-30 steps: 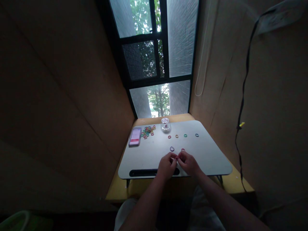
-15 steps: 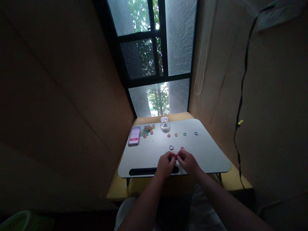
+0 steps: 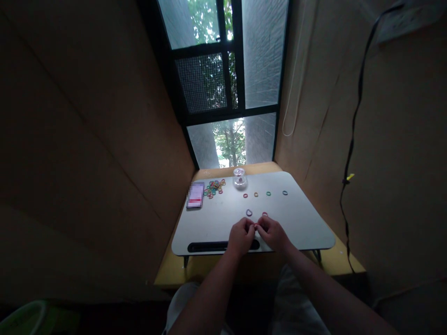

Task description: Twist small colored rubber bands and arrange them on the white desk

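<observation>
My left hand (image 3: 241,235) and my right hand (image 3: 274,233) meet above the front part of a white lap table (image 3: 209,223). Both are closed, thumbs and fingertips pinching a small red hair tie (image 3: 256,227) between them, mostly covered by the fingers. Just beyond my fingers lie a purple hair tie (image 3: 249,212) and another red band (image 3: 264,214), partly behind my right hand. Farther back is a spaced row: a red hair tie (image 3: 245,196), a yellow one (image 3: 256,194), a green one (image 3: 268,193) and a dark teal one (image 3: 285,192).
A pile of mixed hair ties (image 3: 214,187) lies at the back left beside a phone (image 3: 195,195) with a blurred screen. A clear plastic jar (image 3: 240,180) stands at the back edge. A black slot (image 3: 207,247) runs along the front; a window (image 3: 230,139) rises behind.
Both hands stay together with the red hair tie; the fingertips have shifted only slightly. The whole view has tilted a little, and the things on the table lie as before.
</observation>
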Motion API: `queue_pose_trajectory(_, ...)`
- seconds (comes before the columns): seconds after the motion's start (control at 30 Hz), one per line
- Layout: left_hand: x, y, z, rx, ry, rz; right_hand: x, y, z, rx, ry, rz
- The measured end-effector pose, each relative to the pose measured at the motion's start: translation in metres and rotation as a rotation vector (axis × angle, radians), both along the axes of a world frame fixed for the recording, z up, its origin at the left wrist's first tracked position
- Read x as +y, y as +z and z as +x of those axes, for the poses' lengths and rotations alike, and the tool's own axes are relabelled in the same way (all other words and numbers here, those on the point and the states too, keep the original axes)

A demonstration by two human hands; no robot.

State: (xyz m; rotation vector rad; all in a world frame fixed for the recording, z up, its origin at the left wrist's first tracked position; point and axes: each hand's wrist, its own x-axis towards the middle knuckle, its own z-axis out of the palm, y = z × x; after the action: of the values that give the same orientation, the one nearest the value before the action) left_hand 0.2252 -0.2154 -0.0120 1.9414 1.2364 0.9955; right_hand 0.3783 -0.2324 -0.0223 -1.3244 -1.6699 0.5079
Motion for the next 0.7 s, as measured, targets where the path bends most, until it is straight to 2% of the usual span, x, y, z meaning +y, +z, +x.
queue_pose_trajectory(0.3, 0.0001, 0.0008, 0.002, -0.009, 0.04, -0.005, -0.0001, 0.0013, 0.0, -0.007, 0.018, -0.004)
queue_pose_trajectory(0.7, -0.0012, -0.0004, 0.0021, -0.075, -0.004, -0.025, 0.0004, -0.0001, -0.001, -0.035, 0.003, -0.016)
